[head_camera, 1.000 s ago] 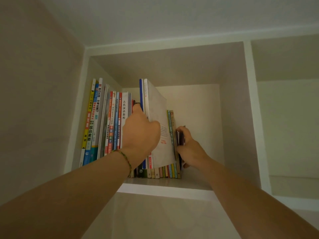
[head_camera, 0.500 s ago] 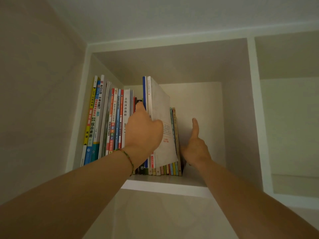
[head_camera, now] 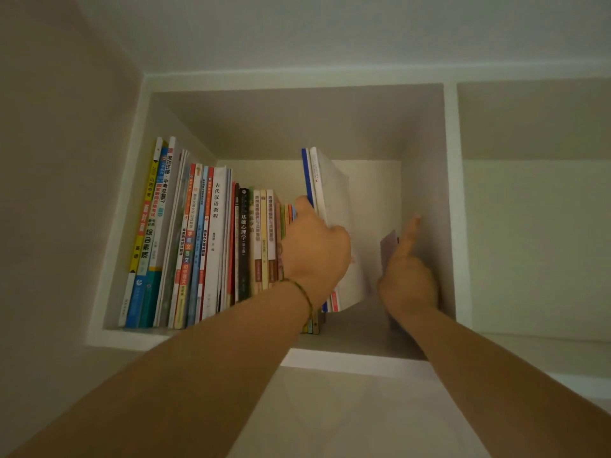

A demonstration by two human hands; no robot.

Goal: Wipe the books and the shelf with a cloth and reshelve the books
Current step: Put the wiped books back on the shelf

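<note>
Books (head_camera: 211,246) are standing upright in the shelf (head_camera: 330,345) compartment, packed against its left wall so they are propping each other up. The left hand (head_camera: 314,252) is curling its fingers round 2 tall books (head_camera: 325,206), 1 blue-spined and 1 white, probably steadying them so they are not toppling into the open gap on the right. The right hand (head_camera: 408,279) is reaching toward the right wall with a finger extended, holding a small dark purple object (head_camera: 388,247) that I cannot identify. Exactly how many books are standing there is unclear, roughly 20. 2 hands are showing; no cloth is clearly showing.
</note>
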